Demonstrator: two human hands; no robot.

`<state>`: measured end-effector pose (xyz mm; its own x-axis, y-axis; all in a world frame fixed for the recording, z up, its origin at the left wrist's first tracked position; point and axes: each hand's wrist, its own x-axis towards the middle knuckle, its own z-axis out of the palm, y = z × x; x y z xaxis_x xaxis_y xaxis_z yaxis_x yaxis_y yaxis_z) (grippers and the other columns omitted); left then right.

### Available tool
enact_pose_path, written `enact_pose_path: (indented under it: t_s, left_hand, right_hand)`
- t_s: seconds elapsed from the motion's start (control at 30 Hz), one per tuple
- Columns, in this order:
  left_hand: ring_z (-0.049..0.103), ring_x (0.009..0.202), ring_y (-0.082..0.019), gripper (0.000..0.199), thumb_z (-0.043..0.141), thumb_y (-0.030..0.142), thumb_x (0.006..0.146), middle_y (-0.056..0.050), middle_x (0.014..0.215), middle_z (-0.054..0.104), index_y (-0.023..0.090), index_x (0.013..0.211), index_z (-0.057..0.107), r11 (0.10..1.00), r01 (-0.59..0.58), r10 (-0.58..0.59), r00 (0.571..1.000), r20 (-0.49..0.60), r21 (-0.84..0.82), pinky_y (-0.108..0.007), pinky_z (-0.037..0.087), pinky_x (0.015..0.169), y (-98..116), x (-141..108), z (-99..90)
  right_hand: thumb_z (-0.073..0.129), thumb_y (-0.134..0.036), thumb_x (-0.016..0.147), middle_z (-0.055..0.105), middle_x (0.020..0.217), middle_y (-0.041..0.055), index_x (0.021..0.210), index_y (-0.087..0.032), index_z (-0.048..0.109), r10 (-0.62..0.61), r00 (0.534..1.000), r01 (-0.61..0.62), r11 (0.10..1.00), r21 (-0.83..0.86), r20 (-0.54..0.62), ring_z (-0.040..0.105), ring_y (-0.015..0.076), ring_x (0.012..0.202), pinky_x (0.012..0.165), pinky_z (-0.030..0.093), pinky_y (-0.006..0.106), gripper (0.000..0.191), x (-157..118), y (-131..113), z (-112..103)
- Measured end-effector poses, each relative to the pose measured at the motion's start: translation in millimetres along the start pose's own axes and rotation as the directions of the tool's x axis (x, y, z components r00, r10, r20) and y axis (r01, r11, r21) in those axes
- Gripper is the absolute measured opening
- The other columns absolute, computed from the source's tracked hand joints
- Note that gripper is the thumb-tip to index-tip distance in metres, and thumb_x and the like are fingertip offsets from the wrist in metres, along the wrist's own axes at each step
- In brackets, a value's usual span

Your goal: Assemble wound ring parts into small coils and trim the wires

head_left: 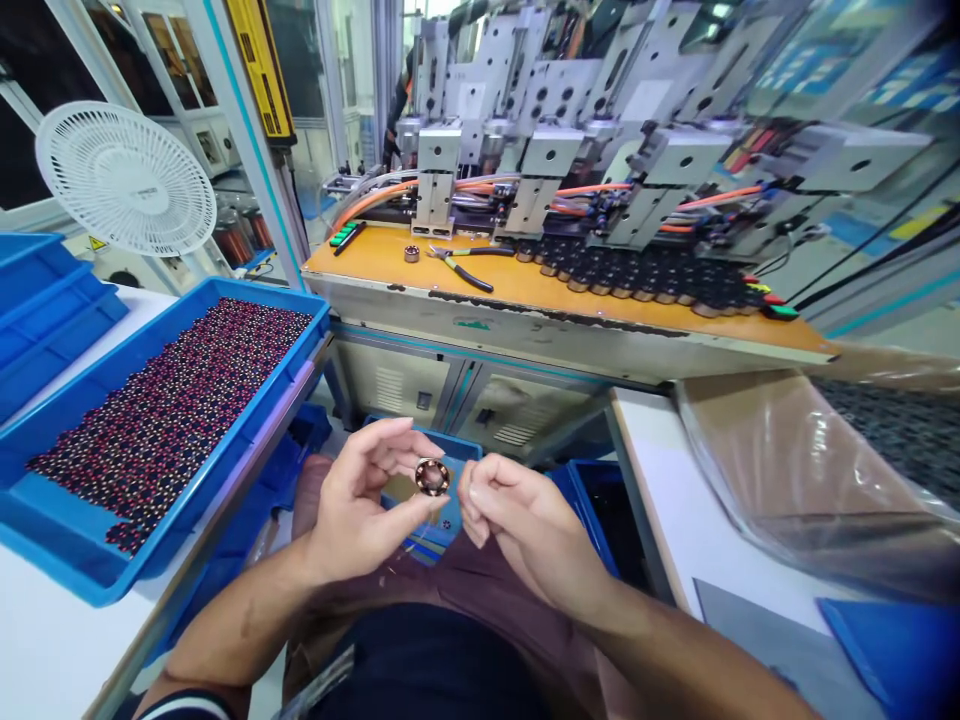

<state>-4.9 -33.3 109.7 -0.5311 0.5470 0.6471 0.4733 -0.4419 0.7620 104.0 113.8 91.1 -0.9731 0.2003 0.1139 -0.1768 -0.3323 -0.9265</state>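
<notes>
A small ring-shaped motor stator [433,477] with copper windings is held upright between the thumb and fingers of my left hand [371,500], its round opening facing me. Just to the right of it, my right hand [529,520] is closed, thumb pressed against the curled fingers. Whatever those fingertips may pinch is too small or hidden to make out. A narrow gap separates the right fingertips from the stator. Both hands are above my lap, over a blue bin [457,450] where a small loose piece [446,524] lies.
On the left a blue tray [311,335] holds a mass of small stators [187,390]. Ahead, the orange bench top [375,255] carries pliers [469,272], a single stator [412,254] and rows of black-topped stators [637,275] below the winding machine [540,150]. A plastic-covered box [765,450] stands right.
</notes>
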Motion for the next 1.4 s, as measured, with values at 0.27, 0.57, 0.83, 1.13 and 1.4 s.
enact_pose_path:
  t_s: [0.27,0.57,0.83,1.13,1.4]
  left_hand:
    - [0.071,0.101,-0.013,0.080,0.073,-0.005,0.074,-0.007,0.115,0.071,0.028,0.141,0.045,0.998,-0.041,0.037,0.994,0.105,0.039,-0.023,0.059,0.091,1,-3,1.3]
    - [0.074,0.095,-0.016,0.044,0.075,-0.001,0.074,-0.008,0.112,0.074,0.023,0.110,0.068,0.908,0.288,-0.256,0.956,0.141,-0.305,-0.025,0.061,0.084,5,-2,-5.9]
    - [0.068,0.094,-0.014,0.041,0.082,0.009,0.070,-0.008,0.114,0.064,0.023,0.107,0.075,0.881,0.336,-0.276,0.937,0.216,-0.332,-0.023,0.059,0.079,3,1,-4.4]
    - [0.069,0.077,-0.010,0.031,0.078,0.008,0.074,-0.005,0.104,0.069,0.022,0.101,0.074,0.757,0.457,-0.365,0.888,0.279,-0.467,-0.023,0.059,0.074,6,1,-4.1]
    - [0.070,0.081,-0.013,0.029,0.081,0.008,0.070,-0.008,0.102,0.072,0.018,0.096,0.077,0.776,0.487,-0.398,0.871,0.289,-0.400,-0.023,0.059,0.073,7,3,-4.1]
  right_hand:
    - [0.076,-0.036,0.086,0.057,0.079,0.0001,0.081,-0.016,0.058,-0.046,0.999,0.044,0.990,-0.133,-0.011,0.053,0.0106,0.073,0.067,0.043,0.021,0.027,7,-32,11]
    - [0.069,-0.041,0.093,0.053,0.071,-0.0014,0.079,-0.016,0.055,-0.008,1.000,0.010,0.996,-0.091,0.025,0.049,0.0109,0.068,0.066,0.039,0.024,0.032,-4,-12,5]
    - [0.076,-0.044,0.081,0.055,0.071,0.0002,0.075,-0.015,0.056,0.050,0.998,-0.040,0.966,-0.257,0.031,0.047,0.0103,0.062,0.057,0.038,0.021,0.037,5,-47,15]
    - [0.067,-0.037,0.087,0.054,0.063,0.0001,0.067,-0.015,0.055,0.017,0.997,0.009,0.946,-0.325,0.078,0.048,0.0111,0.059,0.058,0.038,0.023,0.031,3,-50,2]
    - [0.074,-0.045,0.082,0.052,0.065,-0.0006,0.071,-0.015,0.058,0.108,0.989,-0.062,0.919,-0.390,0.096,0.043,0.0106,0.060,0.056,0.034,0.023,0.036,5,-59,3]
